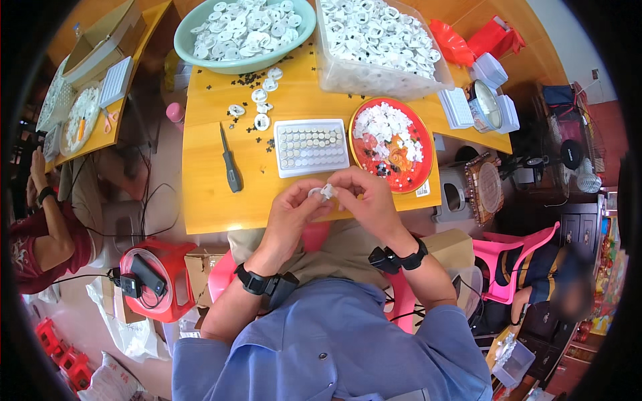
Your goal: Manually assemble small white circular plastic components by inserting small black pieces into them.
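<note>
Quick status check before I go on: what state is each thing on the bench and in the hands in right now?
left hand: fingers pinched on small white part
right hand: fingers pinched on same part
small white part: held above table edge
white tray: rows of small round pieces, nearly full
red plate: piled with white parts
green basin: heaped with white discs
screwdriver: lying flat, untouched

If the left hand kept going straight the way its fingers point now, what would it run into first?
The left hand points up and right at the small white part pinched between both hands; just beyond is the right hand. Past those, probably the white tray.
</note>
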Demonstrator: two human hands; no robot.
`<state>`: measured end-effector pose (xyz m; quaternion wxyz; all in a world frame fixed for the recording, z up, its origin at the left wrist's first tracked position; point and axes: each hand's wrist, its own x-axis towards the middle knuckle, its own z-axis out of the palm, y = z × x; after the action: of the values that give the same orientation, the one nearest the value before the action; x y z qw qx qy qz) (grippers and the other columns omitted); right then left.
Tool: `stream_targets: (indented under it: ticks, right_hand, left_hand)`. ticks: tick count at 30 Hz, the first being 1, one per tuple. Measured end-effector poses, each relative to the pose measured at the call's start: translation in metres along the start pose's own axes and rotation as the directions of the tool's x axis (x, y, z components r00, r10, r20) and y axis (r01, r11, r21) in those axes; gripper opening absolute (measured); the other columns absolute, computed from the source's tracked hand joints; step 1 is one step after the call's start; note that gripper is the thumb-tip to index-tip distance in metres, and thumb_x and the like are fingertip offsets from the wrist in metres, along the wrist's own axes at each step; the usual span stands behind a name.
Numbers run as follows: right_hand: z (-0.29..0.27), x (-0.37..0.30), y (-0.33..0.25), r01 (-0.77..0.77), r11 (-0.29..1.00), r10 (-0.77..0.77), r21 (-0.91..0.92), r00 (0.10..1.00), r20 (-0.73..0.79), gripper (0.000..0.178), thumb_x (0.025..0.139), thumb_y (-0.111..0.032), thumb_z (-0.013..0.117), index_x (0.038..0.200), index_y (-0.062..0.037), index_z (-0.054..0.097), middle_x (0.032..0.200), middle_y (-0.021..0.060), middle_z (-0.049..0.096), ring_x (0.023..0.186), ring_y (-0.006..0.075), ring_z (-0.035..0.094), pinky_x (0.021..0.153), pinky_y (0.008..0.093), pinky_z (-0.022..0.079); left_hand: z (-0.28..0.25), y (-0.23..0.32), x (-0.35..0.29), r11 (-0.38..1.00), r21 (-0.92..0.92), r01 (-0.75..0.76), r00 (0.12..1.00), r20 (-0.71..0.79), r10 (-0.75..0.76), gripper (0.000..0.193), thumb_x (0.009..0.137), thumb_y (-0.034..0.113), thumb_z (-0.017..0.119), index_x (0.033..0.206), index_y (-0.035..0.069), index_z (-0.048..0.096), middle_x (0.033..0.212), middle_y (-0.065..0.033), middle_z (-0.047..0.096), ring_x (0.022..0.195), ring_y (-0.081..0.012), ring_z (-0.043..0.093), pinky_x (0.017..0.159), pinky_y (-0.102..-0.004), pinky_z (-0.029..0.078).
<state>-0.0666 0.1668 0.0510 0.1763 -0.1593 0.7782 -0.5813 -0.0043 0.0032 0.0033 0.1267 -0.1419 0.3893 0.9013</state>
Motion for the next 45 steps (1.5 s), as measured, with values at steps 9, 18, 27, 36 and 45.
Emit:
stream_targets:
  ticks: [9, 18, 27, 36, 45]
  right_hand:
    - [0.008, -0.001, 0.011, -0.063, 0.992, 0.065, 0.105, 0.998, -0.011, 0.01, 0.092, -0.005, 0.062, 0.101, -0.0006, 0.063, 0.086, 0.0041, 0.069, 0.07, 0.0062, 0.062, 0.058, 0.0226, 0.05]
    - [-0.003, -0.002, 0.017, -0.18, 0.962, 0.161, 0.204, 0.981, 0.106, 0.015, 0.092, -0.008, 0.064, 0.103, 0.0013, 0.066, 0.084, 0.003, 0.068, 0.065, 0.0067, 0.06, 0.055, 0.0218, 0.047]
    - [0.003, -0.008, 0.014, 0.065, 0.993, -0.071, -0.103, 0.996, -0.058, 0.018, 0.087, -0.005, 0.069, 0.104, -0.0002, 0.07, 0.084, 0.0041, 0.068, 0.07, 0.0076, 0.061, 0.063, 0.024, 0.049]
    - [0.0, 0.0, 0.019, 0.045, 0.992, -0.052, -0.121, 0.997, -0.051, 0.012, 0.085, -0.003, 0.069, 0.096, 0.0002, 0.072, 0.087, 0.0052, 0.071, 0.076, 0.0083, 0.065, 0.066, 0.0241, 0.05]
    - [0.001, -0.002, 0.026, 0.159, 0.987, -0.155, 0.024, 0.981, -0.113, 0.009, 0.085, -0.004, 0.071, 0.093, -0.0009, 0.071, 0.081, 0.0, 0.066, 0.067, 0.0039, 0.055, 0.059, 0.0209, 0.043]
  left_hand:
    - [0.001, 0.0, 0.0, 0.997, 0.049, -0.067, 0.996, -0.053, 0.069, 0.027, 0.097, 0.002, 0.058, 0.124, 0.0, 0.059, 0.109, -0.0085, 0.067, 0.095, -0.0153, 0.067, 0.086, -0.0286, 0.057]
    - [0.0, 0.001, 0.001, 0.985, 0.152, -0.084, 0.996, -0.025, 0.088, 0.018, 0.096, 0.005, 0.063, 0.113, 0.0, 0.064, 0.1, -0.0084, 0.069, 0.088, -0.0145, 0.068, 0.081, -0.0269, 0.056]
    - [-0.004, -0.003, 0.002, 0.974, 0.214, -0.077, 0.994, -0.061, 0.092, 0.016, 0.095, 0.009, 0.066, 0.107, -0.001, 0.065, 0.093, -0.0085, 0.07, 0.079, -0.0145, 0.068, 0.072, -0.0252, 0.056]
    - [-0.001, 0.001, 0.001, 0.968, 0.251, -0.004, 0.997, -0.077, 0.024, 0.023, 0.099, 0.016, 0.061, 0.112, -0.003, 0.064, 0.101, -0.0105, 0.07, 0.084, -0.0167, 0.07, 0.077, -0.0263, 0.057]
    - [-0.002, -0.001, 0.001, 0.994, -0.107, 0.032, 0.998, 0.055, -0.026, 0.038, 0.104, 0.017, 0.046, 0.132, -0.009, 0.051, 0.121, -0.0163, 0.064, 0.109, -0.0242, 0.066, 0.097, -0.0369, 0.055]
